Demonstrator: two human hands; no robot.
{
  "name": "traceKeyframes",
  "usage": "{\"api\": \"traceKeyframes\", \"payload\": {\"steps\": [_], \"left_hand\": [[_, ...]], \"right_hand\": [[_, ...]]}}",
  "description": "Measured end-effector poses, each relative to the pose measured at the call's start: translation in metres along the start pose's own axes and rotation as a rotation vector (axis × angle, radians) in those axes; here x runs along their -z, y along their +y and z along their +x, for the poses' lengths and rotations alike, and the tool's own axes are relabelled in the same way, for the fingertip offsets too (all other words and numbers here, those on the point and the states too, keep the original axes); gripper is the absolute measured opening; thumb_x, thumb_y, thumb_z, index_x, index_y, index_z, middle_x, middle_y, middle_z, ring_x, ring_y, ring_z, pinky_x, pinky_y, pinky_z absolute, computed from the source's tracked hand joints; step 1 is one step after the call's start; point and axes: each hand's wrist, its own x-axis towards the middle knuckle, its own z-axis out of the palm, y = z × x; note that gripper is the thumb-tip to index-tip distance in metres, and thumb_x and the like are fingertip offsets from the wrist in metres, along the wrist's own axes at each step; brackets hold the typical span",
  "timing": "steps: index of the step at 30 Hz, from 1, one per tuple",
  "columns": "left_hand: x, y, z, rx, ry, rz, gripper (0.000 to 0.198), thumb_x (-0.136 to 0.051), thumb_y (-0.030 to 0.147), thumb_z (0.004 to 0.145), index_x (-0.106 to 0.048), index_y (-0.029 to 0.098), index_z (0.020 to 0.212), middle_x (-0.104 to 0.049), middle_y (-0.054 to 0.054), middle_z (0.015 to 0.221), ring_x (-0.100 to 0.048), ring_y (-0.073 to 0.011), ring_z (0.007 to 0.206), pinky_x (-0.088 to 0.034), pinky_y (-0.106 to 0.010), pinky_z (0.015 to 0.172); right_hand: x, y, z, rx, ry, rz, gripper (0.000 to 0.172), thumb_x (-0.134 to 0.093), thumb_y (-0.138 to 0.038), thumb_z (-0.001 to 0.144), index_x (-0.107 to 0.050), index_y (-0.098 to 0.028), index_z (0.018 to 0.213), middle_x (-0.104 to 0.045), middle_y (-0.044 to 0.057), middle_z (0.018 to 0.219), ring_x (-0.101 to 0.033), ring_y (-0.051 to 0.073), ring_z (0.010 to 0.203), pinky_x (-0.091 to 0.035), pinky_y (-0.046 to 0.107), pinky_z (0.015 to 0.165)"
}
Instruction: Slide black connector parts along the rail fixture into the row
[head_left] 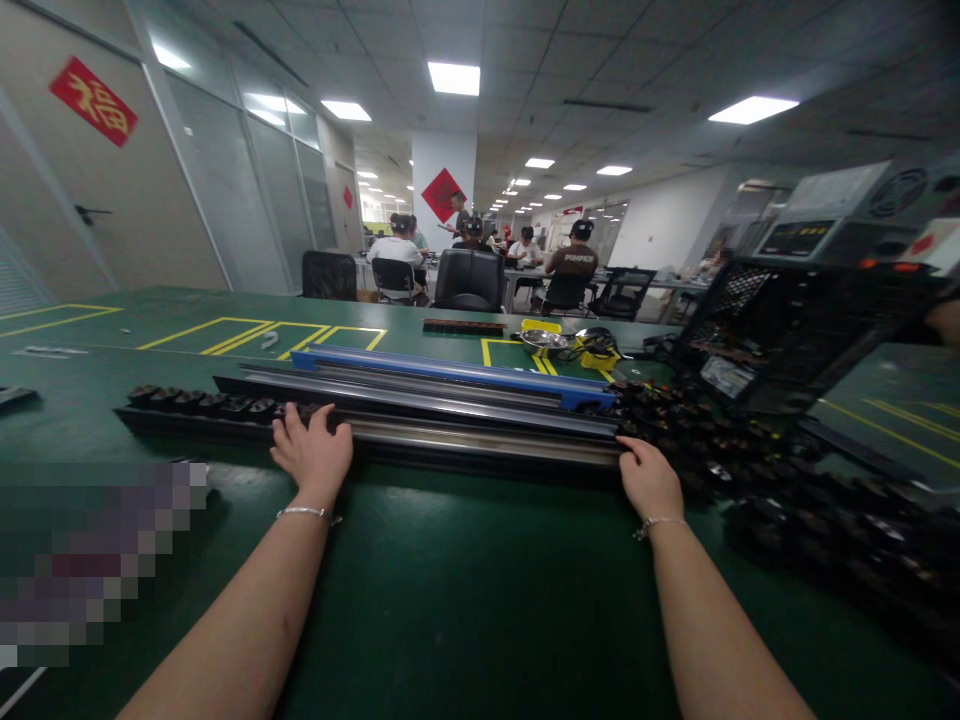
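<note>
Worktop: green surface (480,600) with yellow marking lines (217,335) across its far part; it fills the lower half of the frame.
Front rail: long black channel rail (487,447) with a metallic inner face, lying across the centre of the frame.
Rail load: a row of small black parts (199,402) sits in the left portion of the front rail.
Left hand: positioned left of centre (313,455), at the right end of the row of small black parts; fingers spread apart, the tips reaching over the front rail.
Right hand: positioned right of centre (651,482), at the right end of the front rail; index finger extended to the rail end, the others curled. Whether the fingers clamp the rail cannot be told.
Rear rails: second black rail (442,402) directly behind the front rail; blue rail (450,372) behind that.
Parts pile: heap of small black components (817,510), right side of the frame.
Equipment: open black computer case (787,325), upper right, with a grey box (832,215) on top.
Far edge: metal dish (544,341) beside a yellow container (600,355), upper centre right.
Background: seated people (395,248) and black chairs (469,280), upper centre.
</note>
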Motion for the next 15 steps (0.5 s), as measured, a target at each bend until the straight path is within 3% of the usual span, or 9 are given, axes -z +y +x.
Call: {"api": "traceKeyframes", "payload": {"steps": [15], "left_hand": [[0.0027,0.0085,-0.0047,0.022,-0.003,-0.030,0.041,-0.045,0.034,0.077,-0.062,0.020,0.112,-0.034,-0.013,0.140,-0.024,-0.0328,0.134,-0.022,-0.051,0.108]], "right_hand": [[-0.0015,-0.0068,-0.0025,-0.045,0.035,0.085,0.041,-0.038,-0.022,0.074,-0.068,-0.017,0.101,-0.062,0.006,0.113,-0.053,0.019,0.109,-0.036,0.032,0.101]]}}
